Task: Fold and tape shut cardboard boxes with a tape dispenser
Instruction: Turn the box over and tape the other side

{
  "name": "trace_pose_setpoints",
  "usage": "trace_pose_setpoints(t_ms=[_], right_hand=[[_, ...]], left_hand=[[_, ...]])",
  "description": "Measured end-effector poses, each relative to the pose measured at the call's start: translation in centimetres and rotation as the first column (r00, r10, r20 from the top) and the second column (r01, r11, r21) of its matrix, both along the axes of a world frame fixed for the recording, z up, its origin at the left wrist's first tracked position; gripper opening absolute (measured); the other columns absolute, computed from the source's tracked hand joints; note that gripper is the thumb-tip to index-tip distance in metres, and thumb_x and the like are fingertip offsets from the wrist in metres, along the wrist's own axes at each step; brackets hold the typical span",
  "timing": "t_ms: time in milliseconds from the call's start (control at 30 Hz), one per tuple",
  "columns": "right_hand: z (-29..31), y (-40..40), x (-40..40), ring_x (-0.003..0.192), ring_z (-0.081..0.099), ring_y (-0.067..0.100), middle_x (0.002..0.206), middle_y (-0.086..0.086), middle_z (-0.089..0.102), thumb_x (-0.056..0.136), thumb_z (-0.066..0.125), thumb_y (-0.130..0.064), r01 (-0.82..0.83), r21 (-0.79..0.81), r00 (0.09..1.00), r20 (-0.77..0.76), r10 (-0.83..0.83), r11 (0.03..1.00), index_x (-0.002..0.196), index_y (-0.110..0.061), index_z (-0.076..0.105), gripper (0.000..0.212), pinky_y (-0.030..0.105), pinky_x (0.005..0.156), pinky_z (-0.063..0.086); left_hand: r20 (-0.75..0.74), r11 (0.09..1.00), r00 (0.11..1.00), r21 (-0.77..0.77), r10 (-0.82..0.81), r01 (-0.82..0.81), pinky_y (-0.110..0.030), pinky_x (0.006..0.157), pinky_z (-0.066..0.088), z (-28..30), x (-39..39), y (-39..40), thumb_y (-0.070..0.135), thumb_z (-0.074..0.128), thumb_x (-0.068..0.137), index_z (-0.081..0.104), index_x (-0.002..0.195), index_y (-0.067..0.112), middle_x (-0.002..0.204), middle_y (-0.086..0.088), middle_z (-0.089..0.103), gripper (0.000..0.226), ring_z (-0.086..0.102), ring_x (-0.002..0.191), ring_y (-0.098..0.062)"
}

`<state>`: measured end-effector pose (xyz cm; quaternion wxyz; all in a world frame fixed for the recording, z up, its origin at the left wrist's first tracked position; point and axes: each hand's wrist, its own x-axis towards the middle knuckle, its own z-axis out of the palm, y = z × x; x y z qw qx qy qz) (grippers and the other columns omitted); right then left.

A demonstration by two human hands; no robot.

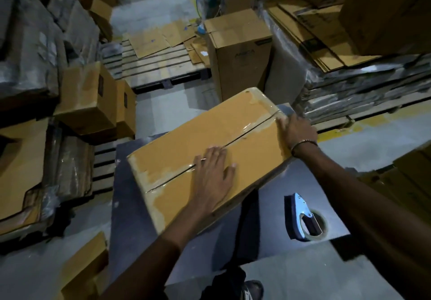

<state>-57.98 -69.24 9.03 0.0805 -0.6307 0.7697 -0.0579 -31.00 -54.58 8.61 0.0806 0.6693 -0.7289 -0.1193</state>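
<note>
A closed cardboard box (186, 150) lies at an angle on a grey metal table (291, 183), with its far corner reaching over the table edge. Clear tape runs along the middle seam of its top flaps and shines at both ends. The left hand (213, 171) lies flat on the top of the box, with the fingers straight and a little spread over the seam, holding nothing. The right hand (295, 130) rests on the right end of the box, where the tape goes over the edge; its fingers are also stretched and press on the cardboard. The tape dispenser (303, 218) lies alone on the table, to the right of the box and apart from both hands. Around the table there are more boxes, flattened cartons (310, 26) and a wooden pallet (158, 66).
</note>
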Motion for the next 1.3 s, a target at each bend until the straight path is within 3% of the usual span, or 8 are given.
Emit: trace_pose_setpoints(t_ms=[167,300,600,733,900,1033,1133,1300], right_hand=[[-1.3,6.8,6.5,0.157,0.014,0.039,0.168,0.018,0.022,0.104,0.026,-0.059,-0.044,-0.039,0.999,-0.013,0.043,0.998,0.160,-0.016,0.027,0.070,0.065,0.118,0.020],[-2.4,10.2,10.6,0.159,0.009,0.035,0.171,0.014,0.019,0.099,0.017,-0.071,0.019,0.004,0.999,0.026,-0.019,1.000,0.162,-0.020,0.028,0.081,0.067,0.121,0.003],[-2.1,5.6,5.8,0.158,0.015,0.027,0.169,0.010,0.024,0.101,0.038,-0.064,-0.112,-0.135,0.976,0.171,0.134,0.985,0.151,-0.024,0.043,0.065,0.059,0.123,0.010],[-4.9,14.5,4.5,0.138,0.043,0.033,0.148,0.012,0.048,0.105,0.050,-0.049,0.359,-0.318,0.828,0.542,-0.142,0.877,0.139,-0.014,0.053,0.048,0.047,0.110,0.037],[-13.8,25.1,0.9,0.105,0.060,0.047,0.107,0.028,0.062,0.074,0.075,-0.026,0.515,0.175,0.719,0.445,-0.534,0.839,0.106,0.007,0.061,0.048,0.051,0.085,0.049],[-15.3,27.1,0.4,0.109,0.063,0.043,0.116,0.022,0.065,0.074,0.086,-0.022,0.464,0.300,0.815,0.225,-0.535,0.833,0.118,0.001,0.059,0.056,0.050,0.085,0.052],[-15.5,26.0,-0.4,0.100,0.069,0.036,0.108,0.014,0.072,0.085,0.079,-0.029,0.417,0.292,0.883,0.095,-0.460,0.861,0.113,-0.008,0.065,0.038,0.040,0.084,0.050],[-13.5,24.1,-1.8,0.102,0.065,0.037,0.106,0.017,0.069,0.096,0.068,-0.033,0.249,0.399,0.893,0.257,-0.368,0.883,0.099,-0.004,0.068,0.030,0.035,0.080,0.047]], left_hand=[[0.101,0.975,0.970,-0.036,0.221,-0.219,-0.054,0.130,0.005,-1.9,7.1,8.3,0.066,0.015,0.109,0.033,0.165,0.022,0.174,-0.002,0.023,0.073,0.010,0.163,-0.022],[0.149,0.970,0.960,0.006,0.238,-0.242,-0.055,0.130,0.003,-2.1,6.5,9.5,0.073,0.017,0.105,0.024,0.168,0.022,0.176,-0.003,0.011,0.081,0.005,0.163,-0.023],[0.128,0.933,0.930,0.059,0.345,-0.354,-0.061,0.128,0.004,-0.8,-0.3,8.1,0.079,0.011,0.101,0.017,0.168,0.012,0.176,-0.013,0.007,0.095,0.003,0.163,-0.032],[0.137,0.934,0.925,-0.020,0.355,-0.356,-0.062,0.127,0.012,-1.6,-0.1,8.0,0.078,0.016,0.102,0.026,0.166,0.011,0.174,-0.016,0.018,0.093,0.014,0.162,-0.034],[0.154,0.939,0.926,-0.051,0.344,-0.340,-0.065,0.125,0.017,-1.8,-0.4,8.0,0.075,0.020,0.103,0.031,0.164,0.009,0.171,-0.019,0.024,0.090,0.021,0.160,-0.033],[0.148,0.938,0.927,-0.054,0.346,-0.341,-0.065,0.124,0.018,-1.9,-0.4,8.3,0.075,0.020,0.104,0.029,0.165,0.008,0.171,-0.020,0.025,0.090,0.021,0.160,-0.032],[0.156,0.941,0.929,-0.039,0.337,-0.335,-0.065,0.125,0.015,-1.9,-0.4,8.2,0.076,0.015,0.104,0.024,0.166,0.009,0.173,-0.018,0.021,0.092,0.017,0.161,-0.031],[0.087,0.955,0.951,-0.006,0.297,-0.298,-0.061,0.128,0.004,-2.3,0.5,8.3,0.077,0.011,0.102,0.015,0.168,0.015,0.176,-0.008,0.009,0.091,0.003,0.163,-0.024]])
